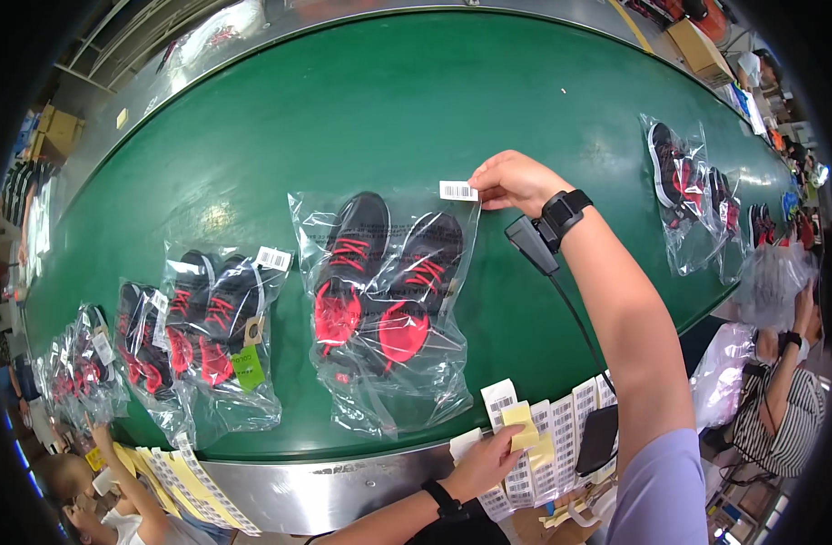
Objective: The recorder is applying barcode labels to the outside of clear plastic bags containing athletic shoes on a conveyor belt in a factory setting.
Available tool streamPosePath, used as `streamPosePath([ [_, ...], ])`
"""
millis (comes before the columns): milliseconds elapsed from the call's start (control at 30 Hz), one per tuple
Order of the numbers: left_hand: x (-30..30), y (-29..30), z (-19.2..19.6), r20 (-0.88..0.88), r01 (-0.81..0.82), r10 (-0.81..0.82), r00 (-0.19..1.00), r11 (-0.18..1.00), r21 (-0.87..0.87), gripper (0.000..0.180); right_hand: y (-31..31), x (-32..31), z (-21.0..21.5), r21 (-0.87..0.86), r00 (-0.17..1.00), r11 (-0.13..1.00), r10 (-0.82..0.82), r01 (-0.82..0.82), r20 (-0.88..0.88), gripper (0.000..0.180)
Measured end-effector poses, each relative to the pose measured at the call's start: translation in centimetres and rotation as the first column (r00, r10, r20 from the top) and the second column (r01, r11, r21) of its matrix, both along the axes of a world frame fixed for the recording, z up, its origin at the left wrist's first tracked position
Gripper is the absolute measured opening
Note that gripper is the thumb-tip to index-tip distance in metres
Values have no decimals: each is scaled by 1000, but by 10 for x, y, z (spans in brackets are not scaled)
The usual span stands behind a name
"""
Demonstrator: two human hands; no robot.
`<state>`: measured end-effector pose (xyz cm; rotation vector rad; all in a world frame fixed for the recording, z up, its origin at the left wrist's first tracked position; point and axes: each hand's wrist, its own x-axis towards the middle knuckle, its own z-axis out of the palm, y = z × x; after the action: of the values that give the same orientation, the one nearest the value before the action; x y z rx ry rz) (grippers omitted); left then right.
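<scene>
A clear plastic bag (379, 400) lies on the green conveyor belt with a pair of black sneakers (359, 232) inside, red laced and red lined. At the bag's upper right corner, my right hand (516, 180) pinches the edge of a white barcode label (456, 191). The label lies over the bag's corner; whether it is stuck down I cannot tell. Below, at the belt's near edge, my left hand (485, 461) is closed on sheets of barcode labels (541, 445) with yellow backing. Both wrists wear black straps, and a small black device (530, 243) hangs by the right one.
More bagged sneakers (218, 309) lie to the left, one bag carrying a label and a green tag. Other bagged pairs (679, 182) sit at the right. Co-workers' arms (116, 463) reach in at both sides. A metal rail (307, 495) borders the belt.
</scene>
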<state>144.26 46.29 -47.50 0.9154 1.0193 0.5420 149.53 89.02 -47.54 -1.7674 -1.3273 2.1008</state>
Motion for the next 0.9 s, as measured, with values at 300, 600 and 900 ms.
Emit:
streamPosePath([
  [300, 1, 3, 3, -30, 55, -53, 998, 998, 40, 42, -22, -8, -22, 118, 996, 990, -77, 72, 42, 7],
  [600, 7, 2, -4, -41, -47, 47, 998, 999, 2, 45, -43, 35, -39, 485, 968, 845, -251, 226, -13, 24],
  [900, 12, -2, -3, -193, -16, 68, 979, 965, 260, 22, 4, 329, 4, 364, 130, 612, -391, -702, 911, 32],
])
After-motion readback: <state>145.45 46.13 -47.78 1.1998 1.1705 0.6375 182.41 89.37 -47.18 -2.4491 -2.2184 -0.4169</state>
